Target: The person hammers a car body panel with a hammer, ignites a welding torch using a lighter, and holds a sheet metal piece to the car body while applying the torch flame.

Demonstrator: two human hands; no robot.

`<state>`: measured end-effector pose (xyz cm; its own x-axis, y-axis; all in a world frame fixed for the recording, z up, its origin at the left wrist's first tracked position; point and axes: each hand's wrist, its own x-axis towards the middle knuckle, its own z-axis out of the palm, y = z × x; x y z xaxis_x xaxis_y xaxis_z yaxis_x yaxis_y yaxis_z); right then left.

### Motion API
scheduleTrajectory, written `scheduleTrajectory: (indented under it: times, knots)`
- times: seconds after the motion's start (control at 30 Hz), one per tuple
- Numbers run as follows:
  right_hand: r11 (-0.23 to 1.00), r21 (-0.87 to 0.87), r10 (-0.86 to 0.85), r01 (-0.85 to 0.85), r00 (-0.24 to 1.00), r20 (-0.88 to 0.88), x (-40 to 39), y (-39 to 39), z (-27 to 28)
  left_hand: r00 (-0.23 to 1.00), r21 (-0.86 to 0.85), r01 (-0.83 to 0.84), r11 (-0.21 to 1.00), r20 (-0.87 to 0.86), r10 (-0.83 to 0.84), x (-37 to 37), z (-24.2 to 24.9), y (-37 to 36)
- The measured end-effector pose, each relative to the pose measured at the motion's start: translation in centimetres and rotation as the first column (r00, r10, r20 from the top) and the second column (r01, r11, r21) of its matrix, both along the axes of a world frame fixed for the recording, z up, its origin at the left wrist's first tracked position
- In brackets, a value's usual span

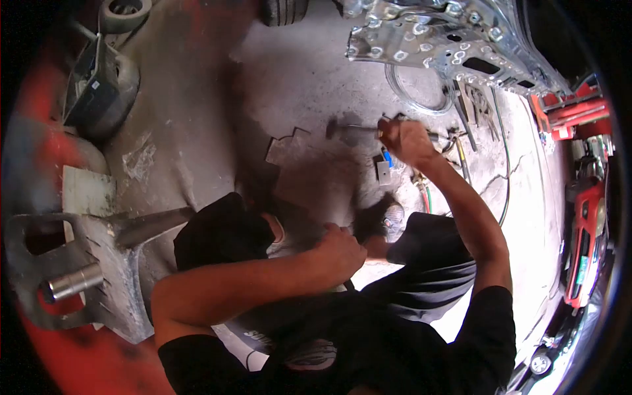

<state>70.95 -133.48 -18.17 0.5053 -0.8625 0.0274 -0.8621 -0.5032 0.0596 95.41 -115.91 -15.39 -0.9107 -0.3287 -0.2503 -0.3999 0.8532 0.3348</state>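
Observation:
My right hand (406,141) is closed round the handle of a hammer, held out over the floor. The hammer head (331,128) points left. My left hand (340,248) is curled between my knees, fingers bent in; what they grip, if anything, is hidden. Below my right hand lie a small metal plate with a hole (384,173) and a blue object (387,157). A flat, angular piece of sheet (288,146) rests on the floor left of the hammer. Near my right wrist is a brass fitting (419,178) with red and green hoses.
A spot-welded metal car body panel (421,43) juts in at the upper right, above a wire coil (421,102). Several rods and tools lie beside it. A heavy grey metal piece with a shiny cylinder (74,283) stands left. A red vehicle part (586,224) is far right.

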Motion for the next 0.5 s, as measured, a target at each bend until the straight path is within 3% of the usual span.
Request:
scheduleTrajectory:
  times: [0.03, 0.1, 0.23, 0.27, 0.3, 0.4, 0.43, 0.5]
  knots:
    - [0.99, 0.082, 0.123, -0.118, 0.991, -0.059, -1.0, 1.0, -1.2, 1.0, 0.009, -0.002, 1.0, 0.015, 0.002, 0.0, 0.0, -0.1]
    - [0.938, 0.307, 0.187, -0.162, 0.981, -0.056, -2.2, 2.8, -1.7, 0.999, 0.022, -0.006, 1.0, 0.05, 0.005, -0.1, 0.0, -0.3]
    - [0.823, 0.565, 0.271, -0.068, 0.92, -0.284, -6.2, 5.2, -4.6, 0.998, 0.083, 0.001, 0.997, 0.068, -0.007, 0.3, -1.4, -0.5]
    - [0.784, 0.619, 0.26, 0.045, 0.881, -0.394, -7.1, 5.3, -5.0, 0.995, 0.114, -0.002, 0.994, 0.096, -0.009, 0.3, -1.6, -0.6]
    - [0.78, 0.623, 0.257, 0.057, 0.879, -0.402, -8.4, 5.4, -5.1, 0.992, 0.144, -0.006, 0.99, 0.124, -0.012, 0.3, -1.8, -0.6]
    - [0.725, 0.618, 0.053, 0.304, 0.87, -0.491, -10.3, 3.7, -3.6, 0.986, 0.074, 0.049, 0.996, 0.157, -0.06, 0.2, -2.9, 0.6]
    - [0.762, 0.578, -0.006, 0.292, 0.896, -0.444, -12.9, 2.5, -6.3, 0.986, 0.074, 0.063, 0.995, 0.151, -0.073, 0.2, -3.4, 1.0]
    - [0.844, 0.488, -0.037, 0.221, 0.933, -0.359, -14.5, 1.6, -6.3, 0.987, 0.075, 0.084, 0.994, 0.13, -0.093, 0.0, -4.2, 1.7]
